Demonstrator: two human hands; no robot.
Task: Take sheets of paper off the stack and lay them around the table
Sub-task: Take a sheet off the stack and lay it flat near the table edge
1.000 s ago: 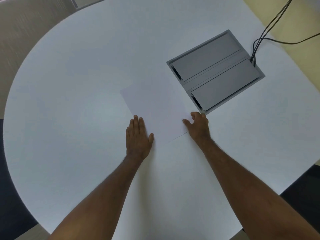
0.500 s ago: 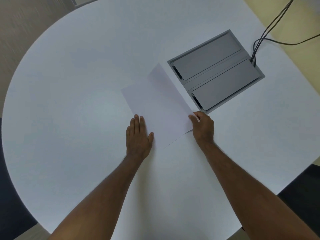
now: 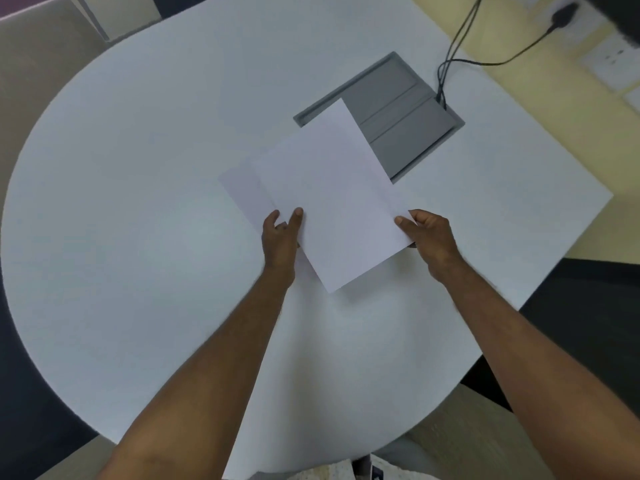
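A white sheet of paper point(image 3: 332, 199) is lifted off the table near its middle, tilted with its far corner over the grey box. My left hand point(image 3: 280, 237) pinches its near left edge, thumb on top. My right hand point(image 3: 429, 237) grips its right edge. Under it, part of the paper stack point(image 3: 242, 188) lies flat on the round white table point(image 3: 121, 202), showing to the left of the lifted sheet; the rest of the stack is hidden.
A grey cable box point(image 3: 408, 129) is set into the table behind the sheet, with black cables point(image 3: 450, 57) running from it off the far right edge. The table's straight right edge borders a yellow floor; dark chairs sit at left and right.
My right hand peeled the top sheet up from its right edge and raised it. My left hand left its flat press on the stack and took the sheet's left edge.
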